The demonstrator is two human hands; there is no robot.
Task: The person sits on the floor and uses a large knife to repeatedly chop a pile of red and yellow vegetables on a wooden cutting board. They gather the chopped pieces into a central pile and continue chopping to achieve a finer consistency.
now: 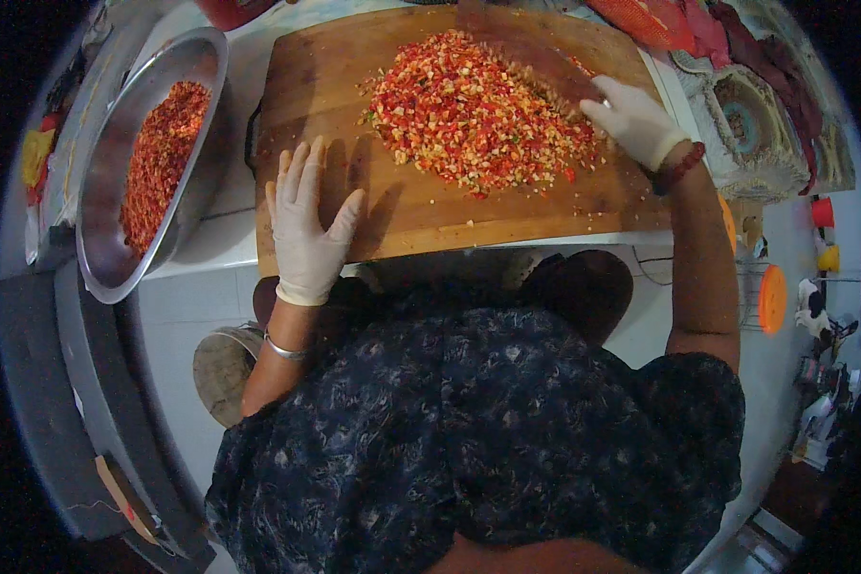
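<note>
A heap of chopped red peppers and pale bits (473, 115) lies on a wooden cutting board (416, 215). My right hand (631, 118), in a white glove, grips a cleaver (538, 61), whose blurred blade lies along the heap's upper right side. Most of the cleaver's handle is hidden in the glove. My left hand (307, 219), gloved too, rests palm down with spread fingers on the board's left front part and holds nothing. Left of the board stands a metal basin (100, 194) with finely chopped red pepper (165, 165) in it.
A rolled towel-like cloth (753, 136) and a red mesh bag (646, 21) lie beyond the board's right edge. A red container (233, 11) stands at the top left. On the floor by my left forearm is a bucket (219, 373). An orange round lid (772, 298) shows at the right.
</note>
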